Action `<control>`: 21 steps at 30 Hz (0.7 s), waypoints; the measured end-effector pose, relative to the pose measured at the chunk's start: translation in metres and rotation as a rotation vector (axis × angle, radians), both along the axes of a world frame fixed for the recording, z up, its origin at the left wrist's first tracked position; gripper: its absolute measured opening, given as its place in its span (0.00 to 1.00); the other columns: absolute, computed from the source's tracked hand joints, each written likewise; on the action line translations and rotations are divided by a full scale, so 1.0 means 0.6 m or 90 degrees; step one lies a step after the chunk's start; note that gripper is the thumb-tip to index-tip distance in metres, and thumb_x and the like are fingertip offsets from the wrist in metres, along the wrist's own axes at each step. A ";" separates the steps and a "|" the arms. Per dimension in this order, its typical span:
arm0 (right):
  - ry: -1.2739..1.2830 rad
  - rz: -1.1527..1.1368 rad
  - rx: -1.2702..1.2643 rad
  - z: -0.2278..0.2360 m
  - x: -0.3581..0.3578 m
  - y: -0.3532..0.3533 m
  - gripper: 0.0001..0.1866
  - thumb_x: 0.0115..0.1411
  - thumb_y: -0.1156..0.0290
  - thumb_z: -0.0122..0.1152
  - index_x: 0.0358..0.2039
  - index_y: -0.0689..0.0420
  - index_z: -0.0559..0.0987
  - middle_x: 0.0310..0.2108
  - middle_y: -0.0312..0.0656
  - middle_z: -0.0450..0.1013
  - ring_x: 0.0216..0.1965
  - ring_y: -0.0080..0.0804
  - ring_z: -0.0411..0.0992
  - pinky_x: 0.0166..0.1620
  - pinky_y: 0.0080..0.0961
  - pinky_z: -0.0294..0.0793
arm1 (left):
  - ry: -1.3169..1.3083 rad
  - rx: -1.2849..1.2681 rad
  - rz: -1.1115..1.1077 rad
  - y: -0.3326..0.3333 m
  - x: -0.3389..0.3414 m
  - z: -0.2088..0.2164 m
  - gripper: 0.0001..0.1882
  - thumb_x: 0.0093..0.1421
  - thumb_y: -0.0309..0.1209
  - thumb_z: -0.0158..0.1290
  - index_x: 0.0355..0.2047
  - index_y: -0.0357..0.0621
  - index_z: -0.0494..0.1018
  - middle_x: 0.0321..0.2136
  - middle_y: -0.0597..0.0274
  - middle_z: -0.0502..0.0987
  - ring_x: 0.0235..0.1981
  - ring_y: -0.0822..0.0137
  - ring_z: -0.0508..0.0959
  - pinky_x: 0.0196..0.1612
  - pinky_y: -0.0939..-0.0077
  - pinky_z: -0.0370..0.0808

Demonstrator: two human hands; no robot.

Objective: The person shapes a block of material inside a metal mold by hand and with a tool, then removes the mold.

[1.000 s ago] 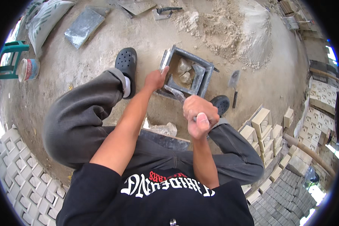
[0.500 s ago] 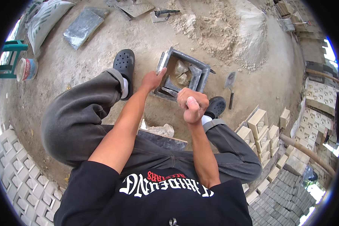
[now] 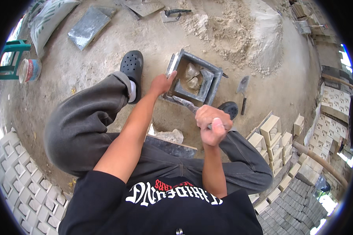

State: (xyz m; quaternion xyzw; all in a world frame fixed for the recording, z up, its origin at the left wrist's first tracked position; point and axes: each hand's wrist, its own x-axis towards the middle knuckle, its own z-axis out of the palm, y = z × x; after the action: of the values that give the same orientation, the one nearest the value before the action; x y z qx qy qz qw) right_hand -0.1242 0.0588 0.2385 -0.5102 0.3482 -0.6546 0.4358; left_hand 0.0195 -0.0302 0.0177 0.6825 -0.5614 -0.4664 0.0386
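Note:
A square grey metal mould stands on the ground between my feet. Inside it is a smaller square frame, with pale lumps lying within. My left hand is closed on the mould's left wall, thumb over the top edge. My right hand makes a fist around a long grey tool, smeared pale. The tool's far end reaches the mould's near edge; I cannot tell its exact kind.
A trowel lies right of the mould. Beyond is a pale powder heap. Pale patterned blocks are stacked at right, more at lower left. A board lies near my lap. A bucket and green stool stand left.
My right hand has drawn back toward me and to the right, and more of the tool shows. My left hand keeps its hold on the mould.

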 end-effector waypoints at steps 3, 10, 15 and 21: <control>0.084 0.029 0.032 -0.045 0.001 -0.004 0.18 0.52 0.71 0.45 0.07 0.62 0.63 0.09 0.38 0.61 0.11 0.28 0.59 0.18 0.25 0.59 | -0.005 0.011 -0.018 0.010 -0.008 0.007 0.49 0.61 0.67 0.30 0.31 0.25 0.77 0.33 0.30 0.76 0.40 0.38 0.76 0.47 0.53 0.71; -0.066 -0.003 0.026 0.003 -0.006 -0.001 0.19 0.54 0.72 0.43 0.08 0.63 0.63 0.09 0.39 0.61 0.11 0.28 0.59 0.18 0.25 0.59 | 0.004 0.001 -0.009 0.008 0.012 -0.005 0.48 0.61 0.67 0.30 0.29 0.26 0.77 0.32 0.29 0.76 0.39 0.37 0.76 0.46 0.52 0.71; 0.017 0.008 0.097 -0.035 -0.010 -0.014 0.20 0.55 0.70 0.44 0.07 0.62 0.64 0.09 0.39 0.62 0.12 0.28 0.59 0.19 0.25 0.60 | 0.003 -0.020 -0.029 0.006 -0.004 -0.001 0.48 0.61 0.67 0.29 0.29 0.26 0.77 0.30 0.29 0.76 0.38 0.37 0.77 0.44 0.51 0.72; 0.033 0.000 -0.002 -0.012 -0.006 0.002 0.19 0.54 0.68 0.45 0.09 0.63 0.65 0.10 0.39 0.61 0.12 0.28 0.60 0.18 0.24 0.58 | 0.006 -0.013 -0.017 0.009 0.010 0.002 0.49 0.61 0.67 0.29 0.31 0.27 0.78 0.32 0.31 0.77 0.38 0.37 0.77 0.45 0.51 0.71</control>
State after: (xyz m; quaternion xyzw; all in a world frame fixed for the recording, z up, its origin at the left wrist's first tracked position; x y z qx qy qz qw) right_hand -0.1280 0.0603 0.2312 -0.5277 0.3578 -0.6419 0.4259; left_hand 0.0255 -0.0246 0.0190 0.6723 -0.5749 -0.4644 0.0423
